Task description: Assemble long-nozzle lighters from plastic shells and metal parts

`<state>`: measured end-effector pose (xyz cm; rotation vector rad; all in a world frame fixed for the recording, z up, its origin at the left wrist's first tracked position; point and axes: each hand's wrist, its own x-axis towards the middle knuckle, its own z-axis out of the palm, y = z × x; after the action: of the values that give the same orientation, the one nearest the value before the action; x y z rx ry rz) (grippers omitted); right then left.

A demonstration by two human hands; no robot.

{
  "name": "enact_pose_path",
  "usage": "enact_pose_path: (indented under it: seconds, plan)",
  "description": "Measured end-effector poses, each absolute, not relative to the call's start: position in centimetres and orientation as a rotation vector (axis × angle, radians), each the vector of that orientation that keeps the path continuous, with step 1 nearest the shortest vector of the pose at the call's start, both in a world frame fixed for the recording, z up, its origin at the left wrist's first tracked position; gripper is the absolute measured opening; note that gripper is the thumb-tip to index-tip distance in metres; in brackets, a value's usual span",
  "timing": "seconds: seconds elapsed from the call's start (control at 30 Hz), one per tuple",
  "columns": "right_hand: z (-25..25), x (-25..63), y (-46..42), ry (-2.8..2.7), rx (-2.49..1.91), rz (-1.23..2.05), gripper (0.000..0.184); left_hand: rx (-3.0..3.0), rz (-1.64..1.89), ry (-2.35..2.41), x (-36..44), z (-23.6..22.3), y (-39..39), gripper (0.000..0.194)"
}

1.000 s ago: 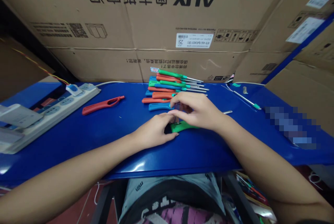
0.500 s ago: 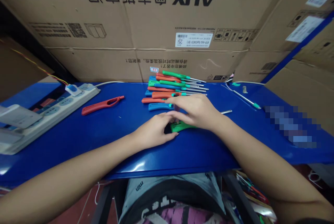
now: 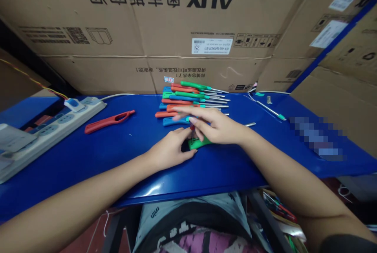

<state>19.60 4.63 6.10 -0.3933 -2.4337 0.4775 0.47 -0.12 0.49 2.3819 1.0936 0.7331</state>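
Note:
My left hand (image 3: 169,149) grips the end of a green stick lighter (image 3: 194,144) lying on the blue table, its thumb on the near side and its fingers on the far side. Above that end, my right hand (image 3: 216,125) pinches a small red-handled screwdriver (image 3: 192,131), held upright with its thin shaft down on the lighter. The index finger stretches out to the left. The lighter's middle is hidden under my right hand; its metal tube (image 3: 251,124) shows beyond the wrist. Just behind lie a blue stick lighter (image 3: 173,121) and a stack of red, green and blue ones (image 3: 188,98).
A red lighter casing (image 3: 107,122) lies to the left, near a white power strip (image 3: 55,133). A loose metal tube with a green end (image 3: 271,110) lies at the right, beyond it a pixelated patch. Large cardboard (image 3: 165,41) stands along the back edge.
The view has shifted slightly, moving everything leftward. My right hand's fingers have turned and extended to the left, exposing the screwdriver more. My left hand keeps its grip on the green lighter.

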Motion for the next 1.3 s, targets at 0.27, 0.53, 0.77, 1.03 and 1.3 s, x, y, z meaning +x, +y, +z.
enact_pose_path:
  seconds: [0.27, 0.53, 0.77, 1.03, 1.3]
  plan:
    - [6.7, 19.8, 4.9, -2.461, -0.479, 0.335, 0.034, 2.321, 0.796, 1.202, 1.4, 0.3, -0.3, 0.026]
    - [7.7, 19.4, 4.1, -2.591, -0.706, 0.079, 0.032, 2.289, 0.775, 1.319, 1.9, 0.6, -0.5, 0.024]
    - [7.6, 20.0, 4.0, -2.564, -0.448, 0.338, 0.028, 2.272, 0.805, 1.342, 2.7, 0.7, -0.3, 0.026]
    - [6.7, 21.1, 3.6, -2.48, -0.581, 0.331, 0.024, 2.318, 0.76, 1.3, 2.9, 1.0, 0.1, 0.021]
    - [6.2, 23.9, 5.1, -1.987, -0.612, 0.682, 0.022, 2.47, 0.632, 1.25, 2.3, 0.8, 1.0, 0.024]
